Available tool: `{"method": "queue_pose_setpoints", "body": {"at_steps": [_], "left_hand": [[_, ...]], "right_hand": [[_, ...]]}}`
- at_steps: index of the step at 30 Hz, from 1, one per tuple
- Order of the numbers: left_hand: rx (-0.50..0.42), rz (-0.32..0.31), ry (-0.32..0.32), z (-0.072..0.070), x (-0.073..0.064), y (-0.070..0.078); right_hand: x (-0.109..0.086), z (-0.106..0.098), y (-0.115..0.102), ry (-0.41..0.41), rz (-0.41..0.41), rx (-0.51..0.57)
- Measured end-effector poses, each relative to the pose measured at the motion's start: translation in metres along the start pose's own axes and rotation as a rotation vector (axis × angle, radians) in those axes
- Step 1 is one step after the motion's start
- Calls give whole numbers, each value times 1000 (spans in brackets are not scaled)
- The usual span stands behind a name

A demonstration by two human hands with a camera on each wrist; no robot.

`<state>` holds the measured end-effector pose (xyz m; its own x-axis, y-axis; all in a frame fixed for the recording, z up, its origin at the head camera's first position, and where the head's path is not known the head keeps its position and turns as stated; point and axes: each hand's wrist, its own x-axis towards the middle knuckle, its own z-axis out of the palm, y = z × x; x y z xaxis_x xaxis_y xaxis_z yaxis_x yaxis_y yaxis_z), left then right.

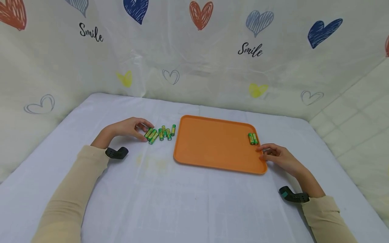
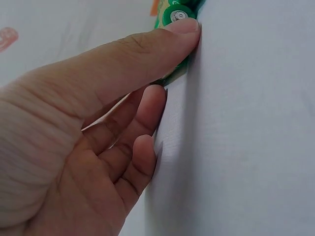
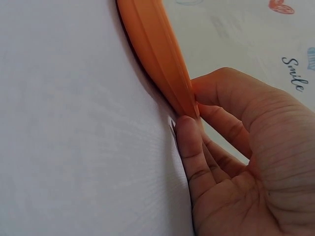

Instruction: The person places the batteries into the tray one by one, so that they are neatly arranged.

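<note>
My left hand point(image 1: 129, 128) is at the left group of green-and-yellow batteries point(image 1: 153, 138), pinching the nearest of them between thumb and fingers. In the left wrist view, the thumb lies across the end of a battery point(image 2: 167, 17), and the lower fingers are loosely bent near the cloth. My right hand point(image 1: 279, 157) grips the right rim of the orange tray point(image 1: 209, 145). The right wrist view shows thumb and fingers on the rim point(image 3: 162, 54) close over the cloth. Two batteries point(image 1: 253, 138) stand side by side inside the tray's right edge.
Several more batteries point(image 1: 165, 131) stand or lie between the left hand and the tray's left rim. A white cloth point(image 1: 188, 199) covers the table. Behind it hangs a pale curtain point(image 1: 206, 60) printed with hearts. Each wrist wears a black band.
</note>
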<state>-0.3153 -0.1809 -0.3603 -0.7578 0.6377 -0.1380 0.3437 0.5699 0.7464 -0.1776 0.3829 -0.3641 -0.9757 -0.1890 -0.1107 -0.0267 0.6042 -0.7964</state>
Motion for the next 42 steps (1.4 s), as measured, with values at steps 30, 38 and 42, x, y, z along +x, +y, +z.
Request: {"method": "queue_pose_setpoints", "body": {"at_steps": [30,38,42], "left_hand": [[-19,-27,78,1,13,23],[-28,28,57,7,27,39],[-29,42,52,12,34,49]], "right_hand": [[-4,-7,-4,8,43,-39],[-3,-7,-2,7,50,-28],[-2,-6,-1,5,57,-30]]}}
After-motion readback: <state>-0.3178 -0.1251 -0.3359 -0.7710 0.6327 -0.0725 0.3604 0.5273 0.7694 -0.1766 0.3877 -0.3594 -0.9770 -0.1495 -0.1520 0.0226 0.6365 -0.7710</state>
